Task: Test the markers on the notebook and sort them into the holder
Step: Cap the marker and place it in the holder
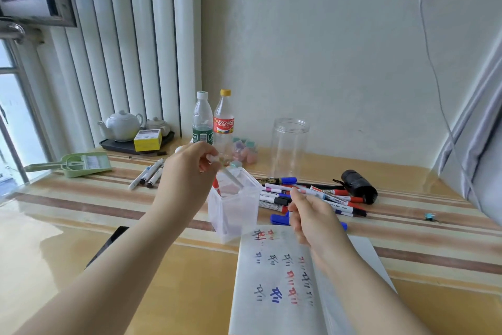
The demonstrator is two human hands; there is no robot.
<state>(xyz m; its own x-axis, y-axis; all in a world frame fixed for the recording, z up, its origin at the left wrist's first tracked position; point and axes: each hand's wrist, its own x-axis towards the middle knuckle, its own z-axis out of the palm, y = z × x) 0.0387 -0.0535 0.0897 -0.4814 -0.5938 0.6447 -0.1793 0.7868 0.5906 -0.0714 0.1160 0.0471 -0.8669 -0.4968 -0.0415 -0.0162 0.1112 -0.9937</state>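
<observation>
1. Your left hand (187, 171) is raised over the translucent square plastic holder (233, 212), fingers curled round a white marker (229, 175) that slants down with its lower end just inside the holder's open top.
2. A red-capped marker (216, 185) already stands in the holder, leaning against its left wall.
3. Your right hand (312, 218) hovers over the top edge of the open white notebook (285, 280), its fingers curled; a thin white marker with a red band (307, 191) runs just past the fingertips, and you cannot tell whether they actually grip it.
4. The notebook lies at the near right of the glossy striped yellow table (81, 212), its page covered in short test strokes in red, blue and black.
5. The loose pile of markers with red, blue and black caps (320, 196) lies just behind your right hand, between the holder and a rolled black bundle (358, 185).
6. Three more white markers (149, 174) lie apart on the table to the left of your left hand.
7. A tall clear plastic jar (289, 147) stands open behind the pile; a clear water bottle with a white cap (202, 117) and a cola bottle with a yellow cap (224, 117) stand against the wall.
8. A green dustpan-and-brush set (78, 165) and a white teapot on a dark tray (122, 125) sit at the far left.
</observation>
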